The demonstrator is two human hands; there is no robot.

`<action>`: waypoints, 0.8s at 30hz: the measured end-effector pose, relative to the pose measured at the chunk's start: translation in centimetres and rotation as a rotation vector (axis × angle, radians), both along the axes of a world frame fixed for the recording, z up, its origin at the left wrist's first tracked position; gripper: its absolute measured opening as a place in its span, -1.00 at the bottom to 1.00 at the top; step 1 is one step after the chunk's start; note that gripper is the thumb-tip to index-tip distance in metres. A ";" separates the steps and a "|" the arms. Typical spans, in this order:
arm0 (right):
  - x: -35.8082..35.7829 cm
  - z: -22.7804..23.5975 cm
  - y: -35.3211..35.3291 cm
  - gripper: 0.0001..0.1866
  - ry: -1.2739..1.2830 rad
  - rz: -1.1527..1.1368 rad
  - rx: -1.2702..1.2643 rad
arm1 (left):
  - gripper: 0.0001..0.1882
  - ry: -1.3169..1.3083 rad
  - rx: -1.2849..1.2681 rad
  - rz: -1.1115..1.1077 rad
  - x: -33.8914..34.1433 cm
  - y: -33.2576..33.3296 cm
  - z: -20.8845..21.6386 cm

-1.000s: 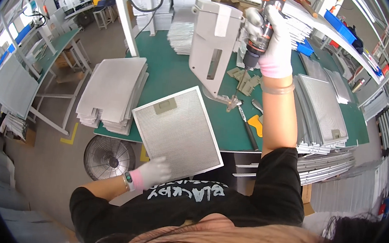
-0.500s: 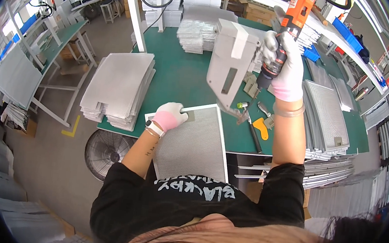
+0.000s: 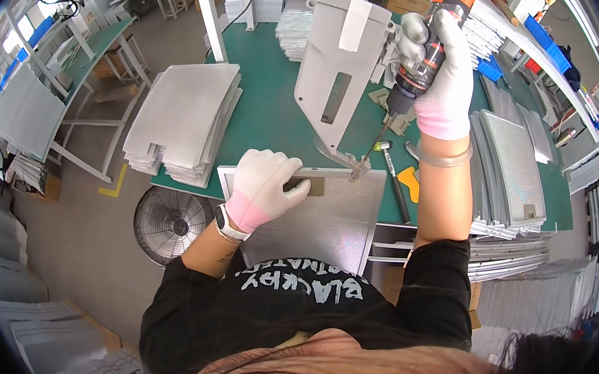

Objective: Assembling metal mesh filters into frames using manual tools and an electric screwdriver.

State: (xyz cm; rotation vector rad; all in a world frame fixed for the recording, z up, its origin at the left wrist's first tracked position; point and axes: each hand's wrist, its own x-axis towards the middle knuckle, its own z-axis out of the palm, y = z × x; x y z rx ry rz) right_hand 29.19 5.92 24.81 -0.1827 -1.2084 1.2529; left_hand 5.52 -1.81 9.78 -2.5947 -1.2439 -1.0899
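My right hand (image 3: 447,93), in a white and pink glove, is wrapped round an orange and black power screwdriver (image 3: 420,67). A grey plastic housing (image 3: 320,63), like a screw feeder, is attached to it. Its pointed lower end is at the far edge of a framed mesh panel (image 3: 339,223), right of centre; whether it touches cannot be told. The panel lies at the table's front edge, against my body. My gloved left hand (image 3: 263,187) grips the panel's far edge, fingers curled beside a small grey-brown plate (image 3: 312,187).
On the green table (image 3: 262,126), a stack of sheets (image 3: 181,107) stands left and a stack of mesh panels (image 3: 510,168) right. A hammer (image 3: 395,185) and a yellow piece (image 3: 409,183) lie right of the panel. A floor fan (image 3: 176,227) stands at the left.
The screwdriver with its grey housing has come left and down to the panel's far edge. The panel has turned straighter, and my left hand has shifted right beside the small plate.
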 end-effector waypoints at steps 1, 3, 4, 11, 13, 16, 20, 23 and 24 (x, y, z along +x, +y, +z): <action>-0.1 0.2 0.0 -0.81 -0.001 -0.016 0.017 | -0.76 -0.022 0.031 -0.011 0.0 0.0 0.2; 0.9 0.1 0.7 -0.76 -0.003 0.130 0.009 | -0.75 -0.009 0.028 -0.060 -0.3 1.1 0.0; 0.6 0.1 0.6 -0.74 -0.062 -0.001 0.022 | -0.75 0.002 0.025 -0.106 -0.4 1.4 -0.2; 0.9 -0.3 0.5 -0.72 -0.118 -0.223 0.055 | -0.70 0.275 -0.136 -0.201 1.0 -2.2 0.1; 0.7 -0.2 -0.2 -0.74 -0.102 -0.225 0.057 | -0.64 0.223 -0.141 -0.256 0.9 -3.5 1.1; 0.7 0.1 -0.8 -0.75 -0.091 -0.207 0.074 | -0.55 0.277 -0.187 -0.217 0.5 -4.6 1.6; 0.9 0.0 -1.0 -0.75 -0.082 -0.168 0.090 | -0.55 0.325 -0.222 -0.186 1.0 -5.6 1.2; -0.2 0.1 -2.4 -0.78 0.160 -0.020 -0.152 | -0.55 0.247 -0.214 -0.181 1.2 -5.9 0.7; -0.4 0.1 -2.8 -0.78 0.160 -0.020 -0.154 | -0.56 0.163 -0.167 -0.174 1.2 -6.1 0.3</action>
